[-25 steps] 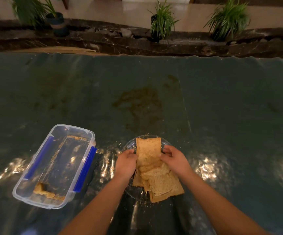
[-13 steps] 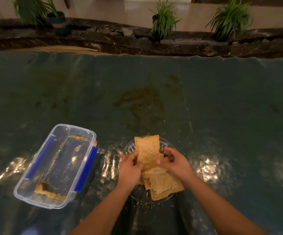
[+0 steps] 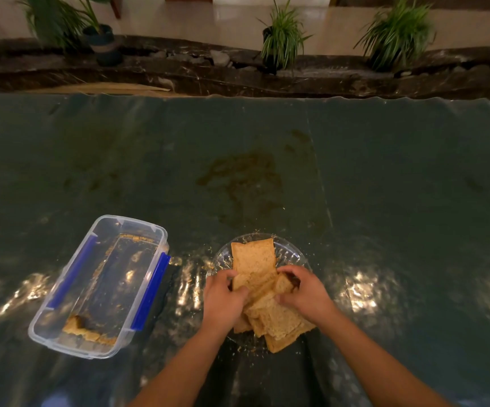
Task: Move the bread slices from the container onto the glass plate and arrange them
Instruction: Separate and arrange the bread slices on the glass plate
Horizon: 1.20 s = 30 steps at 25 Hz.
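Note:
Several brown bread slices (image 3: 254,261) lie overlapped in a row on the round glass plate (image 3: 289,251) near the table's front edge. My left hand (image 3: 223,295) grips the left side of the pile's middle slices. On the right side my right hand (image 3: 302,289) pinches a slice that is tipped up on its edge. The nearest slices (image 3: 282,323) hang over the plate's front rim. Left of the plate lies the clear plastic container (image 3: 99,289) with blue clips; only a broken bread piece (image 3: 82,329) and crumbs show in its near end.
A dark green glossy cloth (image 3: 385,186) covers the table, with a brown stain (image 3: 243,177) beyond the plate and crumbs around the plate. Potted plants (image 3: 282,39) stand on a dark ledge past the table's far edge.
Both hands have closed inward on the middle of the bread pile. The right hand has lifted one slice up on its edge. The far slice has shifted slightly.

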Each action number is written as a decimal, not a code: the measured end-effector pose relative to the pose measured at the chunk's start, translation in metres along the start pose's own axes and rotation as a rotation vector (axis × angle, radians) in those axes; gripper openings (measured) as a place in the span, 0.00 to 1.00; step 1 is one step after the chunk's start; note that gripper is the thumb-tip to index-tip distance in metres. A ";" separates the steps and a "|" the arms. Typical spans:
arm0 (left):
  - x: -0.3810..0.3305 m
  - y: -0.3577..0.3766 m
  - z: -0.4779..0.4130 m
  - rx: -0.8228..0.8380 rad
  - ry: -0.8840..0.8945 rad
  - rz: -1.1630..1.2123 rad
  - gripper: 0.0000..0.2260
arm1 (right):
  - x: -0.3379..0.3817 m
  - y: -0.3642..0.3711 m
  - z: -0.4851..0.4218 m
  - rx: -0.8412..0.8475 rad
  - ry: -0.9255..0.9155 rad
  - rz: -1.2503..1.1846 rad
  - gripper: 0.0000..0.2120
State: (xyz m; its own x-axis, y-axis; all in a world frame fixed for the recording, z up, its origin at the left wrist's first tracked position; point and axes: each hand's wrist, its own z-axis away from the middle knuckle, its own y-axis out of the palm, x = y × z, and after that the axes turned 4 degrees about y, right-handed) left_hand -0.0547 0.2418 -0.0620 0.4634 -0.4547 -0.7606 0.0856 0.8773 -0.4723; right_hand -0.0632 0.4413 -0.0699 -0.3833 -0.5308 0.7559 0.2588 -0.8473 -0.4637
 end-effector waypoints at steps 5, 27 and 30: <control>0.001 0.003 0.002 -0.020 -0.038 0.080 0.14 | -0.002 0.002 0.002 0.027 0.075 -0.022 0.24; -0.007 -0.005 0.000 0.029 -0.124 0.117 0.18 | 0.006 0.000 -0.004 -0.060 0.158 -0.036 0.12; -0.004 -0.004 0.000 0.039 -0.086 0.105 0.18 | 0.003 0.003 0.002 -0.007 0.143 -0.073 0.14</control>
State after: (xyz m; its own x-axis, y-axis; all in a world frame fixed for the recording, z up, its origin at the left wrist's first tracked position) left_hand -0.0569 0.2401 -0.0572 0.5456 -0.3468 -0.7629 0.0663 0.9254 -0.3732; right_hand -0.0619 0.4379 -0.0682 -0.5229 -0.4647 0.7146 0.2197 -0.8835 -0.4137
